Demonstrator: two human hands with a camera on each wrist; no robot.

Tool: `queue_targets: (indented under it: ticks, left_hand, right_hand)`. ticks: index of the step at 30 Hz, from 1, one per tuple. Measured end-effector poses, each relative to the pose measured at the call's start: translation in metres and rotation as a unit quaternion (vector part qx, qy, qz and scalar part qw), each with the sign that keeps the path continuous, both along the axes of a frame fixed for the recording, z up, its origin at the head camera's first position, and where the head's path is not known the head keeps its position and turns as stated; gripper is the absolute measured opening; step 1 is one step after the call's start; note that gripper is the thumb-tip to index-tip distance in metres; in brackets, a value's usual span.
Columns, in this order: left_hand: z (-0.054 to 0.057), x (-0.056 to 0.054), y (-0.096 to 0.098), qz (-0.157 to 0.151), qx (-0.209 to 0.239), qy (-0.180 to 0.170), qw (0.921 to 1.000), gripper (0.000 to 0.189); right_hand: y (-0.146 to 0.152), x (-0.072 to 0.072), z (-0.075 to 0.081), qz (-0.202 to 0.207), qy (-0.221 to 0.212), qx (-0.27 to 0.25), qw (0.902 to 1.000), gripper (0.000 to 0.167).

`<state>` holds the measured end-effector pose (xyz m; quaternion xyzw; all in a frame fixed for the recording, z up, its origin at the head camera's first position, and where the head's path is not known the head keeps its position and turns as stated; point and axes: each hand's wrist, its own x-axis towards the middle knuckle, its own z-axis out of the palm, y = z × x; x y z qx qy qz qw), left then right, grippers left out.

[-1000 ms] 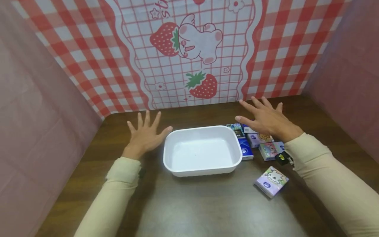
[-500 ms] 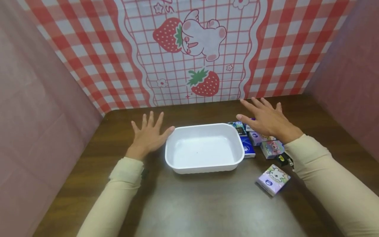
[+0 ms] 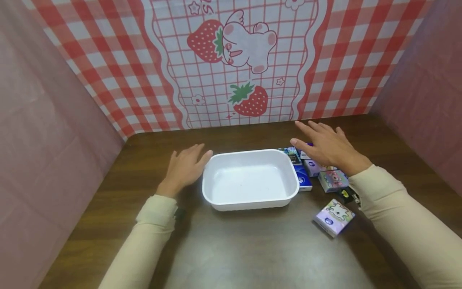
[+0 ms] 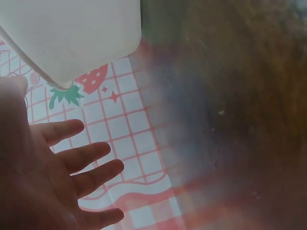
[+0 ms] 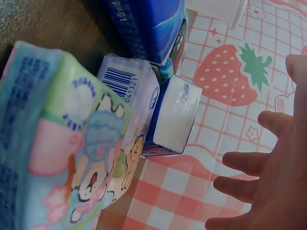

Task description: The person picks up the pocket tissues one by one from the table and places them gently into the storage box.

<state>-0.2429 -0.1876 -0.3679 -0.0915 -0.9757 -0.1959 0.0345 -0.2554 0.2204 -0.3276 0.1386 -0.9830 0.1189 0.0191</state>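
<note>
In the head view my left hand [image 3: 184,168] is beside the left end of a white plastic basin [image 3: 250,205], its thumb close to the rim. Its fingers are extended and spread in the left wrist view, with nothing in them. My right hand [image 3: 326,146] is over several small tissue packs at the basin's right, fingers straight and apart, holding nothing. Among these packs are a blue one [image 3: 303,178], one with a pink bear [image 3: 333,180] and, seen from the right wrist, a lilac one with a barcode [image 5: 128,79]. The hand partly covers the group.
Nearer the front, a lilac tissue pack with a white cartoon figure [image 3: 335,216] lies apart from the others. A dark wooden table [image 3: 238,249] carries everything. Behind it hangs a red-checked strawberry cloth [image 3: 335,52], with pink cloth [image 3: 39,120] at both sides.
My left hand has tilted, so its fingers look shorter and closer together in the head view. The right hand has dipped slightly at the fingers. The whole view has shifted a little; basin and packs keep their arrangement.
</note>
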Motion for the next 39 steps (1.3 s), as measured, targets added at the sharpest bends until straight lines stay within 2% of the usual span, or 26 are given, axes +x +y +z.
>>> queue_targets:
  ticks: [12, 18, 26, 33, 39]
  left_hand:
    - [-0.009, 0.002, 0.002, 0.0, 0.045, -0.02, 0.9988, 0.08]
    - [-0.008, 0.007, 0.005, 0.006, 0.079, -0.036, 0.9963, 0.076]
    - [-0.007, 0.011, 0.007, 0.003, 0.089, -0.046, 0.995, 0.076]
    - [-0.005, 0.015, 0.01, 0.014, 0.118, -0.08, 0.9897, 0.074]
    - [-0.008, 0.017, 0.01, 0.02, 0.131, -0.095, 0.9866, 0.071]
  right_hand:
    - [-0.001, 0.003, -0.003, -0.005, 0.016, -0.001, 0.9999, 0.082]
    - [0.001, 0.005, -0.003, -0.009, 0.01, -0.008, 0.9999, 0.08]
    - [0.0, 0.005, -0.004, -0.017, 0.004, -0.017, 0.9997, 0.078]
    - [0.0, 0.005, -0.008, -0.018, 0.001, -0.023, 0.9996, 0.077]
    - [0.0, 0.006, -0.011, -0.013, 0.004, -0.028, 0.9995, 0.076]
